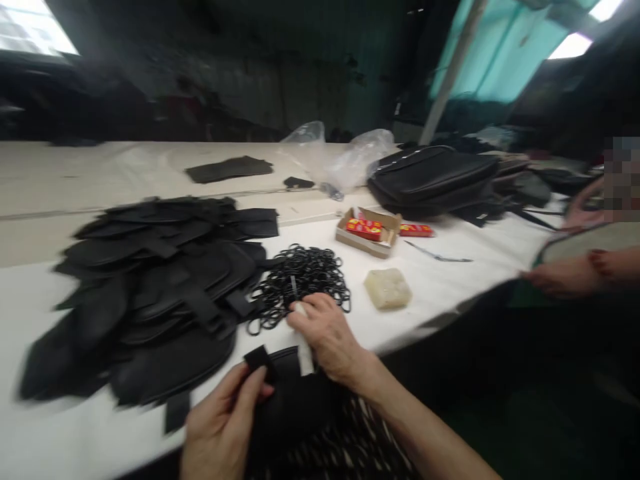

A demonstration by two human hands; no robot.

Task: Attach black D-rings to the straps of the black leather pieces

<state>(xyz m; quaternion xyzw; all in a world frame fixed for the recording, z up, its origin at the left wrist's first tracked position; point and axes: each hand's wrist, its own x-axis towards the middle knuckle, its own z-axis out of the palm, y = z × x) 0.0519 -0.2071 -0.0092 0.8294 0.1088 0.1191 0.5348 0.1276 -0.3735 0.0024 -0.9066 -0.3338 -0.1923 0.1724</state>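
My left hand (225, 413) pinches a black strap on a black piece of material (295, 407) at the table's front edge. Closed around a white-handled tool (304, 343) is my right hand (333, 340); the tool's thin tip points up over a heap of black rings (310, 267). The handle's lower end overlaps the black piece. Left of the rings lies a large pile of black pieces with straps (170, 293).
Right of the rings are a yellowish block (387, 289), a cardboard box (367, 233) with red packets and a thin metal tool (437, 255). Behind lie clear plastic (350, 160) and a black bag (435, 177). Another person's arms (575, 273) show at the right.
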